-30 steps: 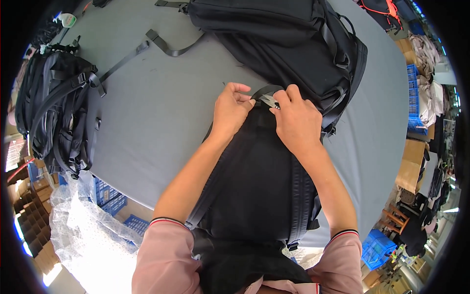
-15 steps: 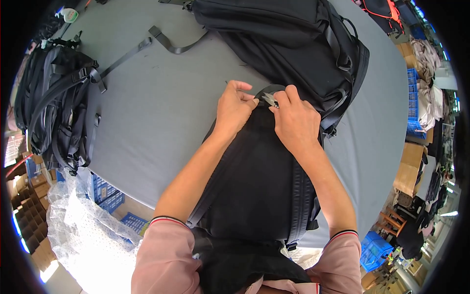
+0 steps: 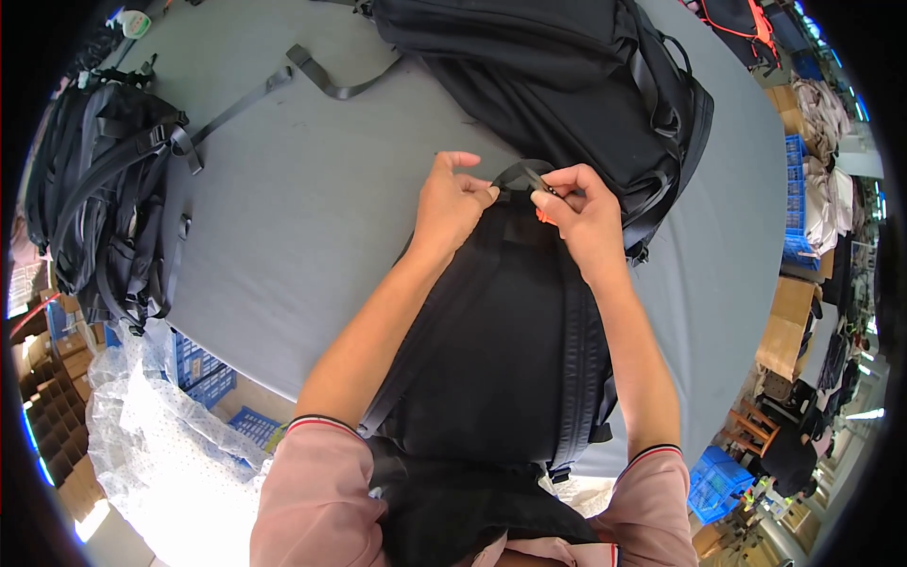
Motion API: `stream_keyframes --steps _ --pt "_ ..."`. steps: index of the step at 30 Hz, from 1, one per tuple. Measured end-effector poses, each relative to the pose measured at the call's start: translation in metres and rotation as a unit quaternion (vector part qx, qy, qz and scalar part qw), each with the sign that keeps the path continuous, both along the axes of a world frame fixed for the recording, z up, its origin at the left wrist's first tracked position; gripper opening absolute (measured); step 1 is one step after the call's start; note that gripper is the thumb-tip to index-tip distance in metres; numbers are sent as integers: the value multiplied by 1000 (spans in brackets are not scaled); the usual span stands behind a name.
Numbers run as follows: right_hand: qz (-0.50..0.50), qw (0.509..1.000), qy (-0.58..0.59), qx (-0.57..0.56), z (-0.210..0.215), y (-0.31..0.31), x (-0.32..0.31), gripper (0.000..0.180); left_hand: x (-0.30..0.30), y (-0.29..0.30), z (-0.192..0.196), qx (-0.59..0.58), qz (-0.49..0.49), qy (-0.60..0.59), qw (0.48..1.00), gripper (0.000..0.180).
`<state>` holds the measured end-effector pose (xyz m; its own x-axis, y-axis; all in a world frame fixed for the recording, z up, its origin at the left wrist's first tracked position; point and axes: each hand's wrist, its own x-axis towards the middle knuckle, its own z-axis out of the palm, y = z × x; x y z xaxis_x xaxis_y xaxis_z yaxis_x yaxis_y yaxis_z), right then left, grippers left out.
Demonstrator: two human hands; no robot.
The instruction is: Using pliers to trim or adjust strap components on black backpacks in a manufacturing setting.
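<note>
At the table's (image 3: pixel 312 246) near edge, from the head view, the left hand (image 3: pixel 452 200) and right hand (image 3: pixel 584 215) both pinched the top loop (image 3: pixel 522 173) of the black backpack (image 3: pixel 505 350). Overhanging as it did, it looked likely to slide off if either pinch slipped.

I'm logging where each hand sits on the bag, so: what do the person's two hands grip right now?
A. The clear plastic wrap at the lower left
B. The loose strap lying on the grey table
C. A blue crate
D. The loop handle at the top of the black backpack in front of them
D: the left hand and right hand both pinch the loop handle at the top of the black backpack.
</note>
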<state>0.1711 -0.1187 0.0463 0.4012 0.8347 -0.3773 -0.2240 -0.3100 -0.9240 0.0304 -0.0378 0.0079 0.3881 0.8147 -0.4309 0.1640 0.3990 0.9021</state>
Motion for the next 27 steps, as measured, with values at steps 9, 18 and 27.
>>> stream_keyframes --steps 9,18,27 --pt "151 767 -623 -6 -2 -1 -15 20 2 -1 2 5 9 -2 1000 46" --pt "170 721 -672 3 -1 -2 -18 20 0 1 0 15 1 2 1000 47" --pt "181 696 -694 38 -3 2 -16 21 2 -1 4 9 -6 7 1000 48"
